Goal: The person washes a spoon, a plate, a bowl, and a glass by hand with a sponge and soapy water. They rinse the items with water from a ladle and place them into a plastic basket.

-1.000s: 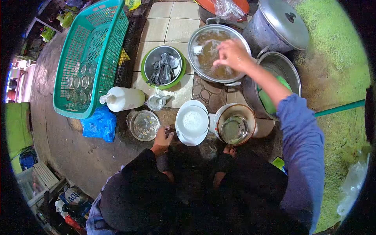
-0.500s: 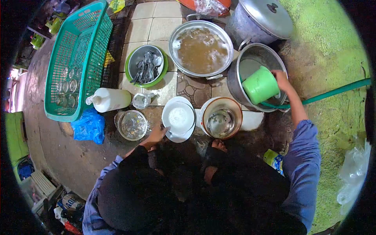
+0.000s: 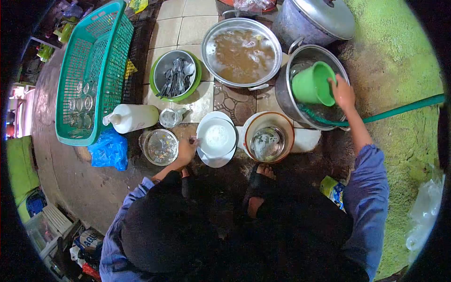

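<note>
My right hand (image 3: 343,96) is at the rim of a green plastic dipper (image 3: 307,85), its fingers closed on the edge. The dipper lies tilted inside a metal pot (image 3: 345,63), mouth facing right. A green hose (image 3: 399,109) runs into this pot. My left hand (image 3: 185,152) is beside the left edge of a white bowl (image 3: 217,136) with suds, set on a white plate (image 3: 213,162). Its fingers are curled together; what they hold, if anything, is hidden. Left of that hand stands a clear round container (image 3: 160,148) with food scraps.
A rimmed bucket (image 3: 290,141) holds water. Behind are a basin of cloudy water (image 3: 244,56), a lidded pot (image 3: 300,26), and a bowl of spoons (image 3: 176,75). A teal basket (image 3: 70,136) with glasses, a white bottle (image 3: 136,118), and a blue bag (image 3: 110,150) lie left.
The dipper has turned in the pot so that its mouth now shows to the right. My left hand has drawn slightly left from the bowl rim, fingers curling.
</note>
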Demonstrator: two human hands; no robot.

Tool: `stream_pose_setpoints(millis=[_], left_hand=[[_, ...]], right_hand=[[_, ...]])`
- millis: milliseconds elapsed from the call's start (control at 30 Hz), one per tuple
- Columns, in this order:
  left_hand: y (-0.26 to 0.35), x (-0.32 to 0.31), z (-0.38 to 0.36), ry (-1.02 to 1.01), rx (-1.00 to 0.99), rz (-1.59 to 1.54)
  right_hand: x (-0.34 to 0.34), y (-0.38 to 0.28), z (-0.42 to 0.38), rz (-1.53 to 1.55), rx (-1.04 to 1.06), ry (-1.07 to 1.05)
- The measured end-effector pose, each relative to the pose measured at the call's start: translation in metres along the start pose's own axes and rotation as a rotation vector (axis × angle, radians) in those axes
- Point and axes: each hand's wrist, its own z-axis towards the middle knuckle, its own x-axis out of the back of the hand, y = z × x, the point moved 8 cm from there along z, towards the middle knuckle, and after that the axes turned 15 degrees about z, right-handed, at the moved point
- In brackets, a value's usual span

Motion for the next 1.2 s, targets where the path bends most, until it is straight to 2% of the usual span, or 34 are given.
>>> stream_pose_setpoints(millis=[33, 100, 133, 167, 200, 233, 267, 300, 367, 400, 433, 467, 500, 533, 567, 600, 633, 700, 733, 800, 833, 867, 900, 967, 1000, 1033, 1100, 1133, 1200], left_hand=[[-0.005, -0.004, 0.001, -0.002, 0.0, 0.0], [-0.023, -0.003, 0.004, 0.09, 0.047, -0.334], [-0.015, 0.007, 0.001, 0.092, 0.045, -0.331], [0.001, 0.023, -0.008, 0.087, 0.037, -0.2], [0.011, 0.031, -0.012, 0.081, 0.03, -0.069], [0.001, 0.028, -0.01, 0.081, 0.031, -0.067], [-0.015, 0.018, -0.005, 0.019, 0.048, -0.028], [-0.03, 0.006, -0.002, -0.044, 0.065, 0.011], [0.004, 0.022, -0.018, -0.096, 0.099, 0.012], [0.014, 0.026, -0.024, -0.148, 0.133, 0.014], [0.002, 0.015, -0.022, -0.147, 0.132, 0.016], [-0.001, 0.004, -0.016, -0.024, -0.07, -0.109], [0.002, 0.005, -0.016, 0.101, -0.271, -0.234], [0.0, -0.003, -0.016, -0.175, -0.043, -0.154], [0.007, 0.003, -0.019, -0.17, -0.039, -0.152], [0.02, 0.008, -0.021, -0.157, -0.138, -0.158], [0.035, 0.014, -0.025, -0.145, -0.236, -0.163], [0.054, 0.028, -0.027, -0.156, -0.219, -0.166], [0.055, 0.03, -0.025, -0.186, -0.176, -0.161], [0.055, 0.027, -0.017, -0.215, -0.131, -0.156], [0.061, 0.024, -0.011, -0.201, -0.23, -0.166], [0.074, 0.027, -0.008, -0.187, -0.327, -0.175], [0.078, 0.029, -0.003, -0.185, -0.323, -0.173], [0.106, 0.032, -0.005, -0.367, -0.274, 0.024], [0.121, 0.029, -0.008, -0.504, -0.258, -0.098], [0.143, 0.042, -0.011, -0.505, -0.254, -0.094], [0.186, 0.056, -0.021, -0.576, -0.31, 0.066], [0.183, 0.041, -0.015, -0.574, -0.312, 0.066], [0.175, -0.002, -0.008, -0.729, -0.23, -0.454]], right_hand=[[0.027, -0.011, -0.003, 0.028, -0.125, 0.108], [0.05, -0.029, -0.007, -0.022, -0.139, 0.072], [0.052, -0.033, -0.009, -0.071, -0.151, 0.036], [0.051, -0.029, -0.013, -0.067, -0.151, 0.038], [0.033, -0.019, -0.018, -0.171, -0.172, -0.176], [0.017, -0.011, -0.029, -0.274, -0.192, -0.392], [0.006, -0.014, -0.04, -0.137, -0.253, -0.504], [-0.006, -0.004, -0.049, -0.137, -0.255, -0.505], [-0.034, 0.011, -0.056, -0.064, -0.067, -0.286], [-0.044, 0.015, -0.059, -0.062, -0.067, -0.286], [-0.06, 0.019, -0.063, 0.108, -0.103, -0.384], [-0.072, 0.018, -0.067, 0.281, -0.139, -0.48], [-0.069, 0.009, -0.066, 0.284, -0.137, -0.479], [-0.07, -0.005, -0.071, 0.608, -0.381, -0.57], [-0.073, -0.023, -0.08, 0.932, -0.628, -0.655], [-0.068, -0.042, -0.081, 1.214, -0.676, -0.612], [-0.075, -0.051, -0.082, 1.218, -0.67, -0.618], [-0.074, -0.074, -0.069, 2.177, -0.638, -0.38], [-0.069, -0.079, -0.066, 2.309, -0.537, -0.378], [-0.05, -0.117, -0.08, 2.27, -0.482, -0.354], [-0.042, -0.131, -0.086, 2.229, -0.428, -0.324], [-0.042, -0.145, -0.091, 2.237, -0.292, -0.445], [-0.046, -0.15, -0.095, 2.24, -0.292, -0.45], [-0.055, -0.178, -0.11, 2.06, -0.239, -0.63], [-0.063, -0.187, -0.112, 2.08, -0.173, -0.661], [-0.071, -0.194, -0.113, 2.085, -0.175, -0.663], [-0.075, -0.221, -0.112, 1.943, 0.063, -0.724], [-0.081, -0.231, -0.113, 1.968, 0.01, -0.739], [-0.086, -0.253, -0.109, 1.939, 0.059, -0.734]])
